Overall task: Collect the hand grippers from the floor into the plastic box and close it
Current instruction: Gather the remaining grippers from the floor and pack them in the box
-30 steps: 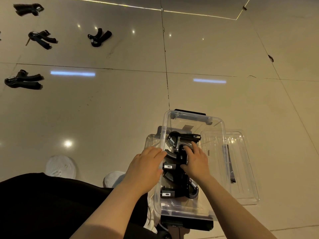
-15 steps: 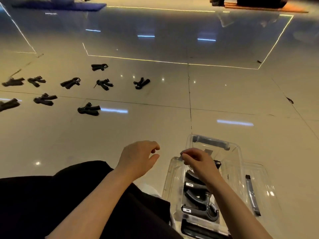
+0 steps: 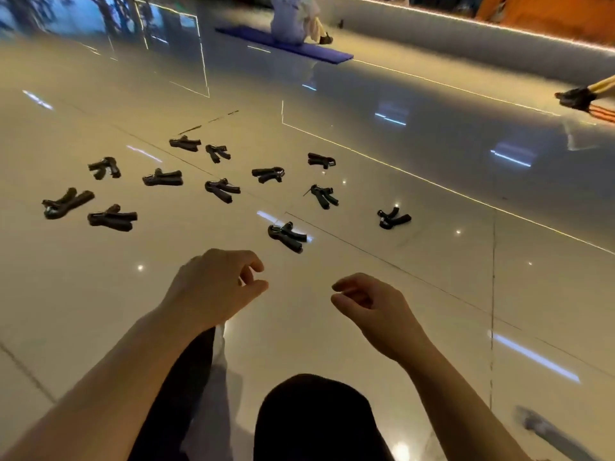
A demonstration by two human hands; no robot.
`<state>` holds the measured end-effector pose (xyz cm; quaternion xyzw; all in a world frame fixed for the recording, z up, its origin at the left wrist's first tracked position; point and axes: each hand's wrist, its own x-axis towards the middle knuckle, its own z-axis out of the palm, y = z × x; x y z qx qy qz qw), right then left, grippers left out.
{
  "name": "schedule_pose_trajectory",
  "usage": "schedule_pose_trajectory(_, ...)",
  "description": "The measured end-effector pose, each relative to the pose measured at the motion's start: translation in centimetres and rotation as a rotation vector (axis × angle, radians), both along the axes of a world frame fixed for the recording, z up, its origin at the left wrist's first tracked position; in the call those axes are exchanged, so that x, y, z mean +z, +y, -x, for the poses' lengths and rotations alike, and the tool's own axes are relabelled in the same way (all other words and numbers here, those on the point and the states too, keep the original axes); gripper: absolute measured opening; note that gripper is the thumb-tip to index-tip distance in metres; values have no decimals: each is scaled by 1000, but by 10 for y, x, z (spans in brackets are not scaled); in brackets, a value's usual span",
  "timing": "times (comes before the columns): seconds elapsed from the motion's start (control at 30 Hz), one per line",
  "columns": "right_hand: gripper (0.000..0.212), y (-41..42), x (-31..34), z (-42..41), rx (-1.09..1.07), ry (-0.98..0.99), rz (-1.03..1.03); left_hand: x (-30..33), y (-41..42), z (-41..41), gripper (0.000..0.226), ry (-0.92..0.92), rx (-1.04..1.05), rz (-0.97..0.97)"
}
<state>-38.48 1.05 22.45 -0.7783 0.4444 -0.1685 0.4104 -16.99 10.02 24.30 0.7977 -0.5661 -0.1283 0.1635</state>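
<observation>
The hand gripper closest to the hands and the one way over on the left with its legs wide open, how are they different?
The nearest hand gripper lies just ahead of the left hand and right hand; the far-left hand gripper lies off to the side. The nearest one's handles point down-right and sit fairly close together; the far-left one's point up-right and splay wider. Both are black, lie on the floor, and neither is held.

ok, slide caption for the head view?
Both hands empty above the floor, twelve hand grippers still scattered ahead.
</observation>
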Motion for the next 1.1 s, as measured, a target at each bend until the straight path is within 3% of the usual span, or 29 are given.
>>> schedule_pose_trajectory(0.2,8,-10,-24,-78,-16,-90,-36,13,-29,-33,34,-19,-50,112)
schedule_pose_trajectory(0.63,14,-60,0,-87,-208,-161,-61,35,-103,-56,36,-183,-240,73)
schedule_pose_trajectory(0.97,19,-84,26,-127,-206,-9,43,37,-156,-92,38,-233,-431,79)
schedule_pose_trajectory(1.1,28,-104,52,-135,-128,225,164,39,-182,-112,40,-209,-469,101)
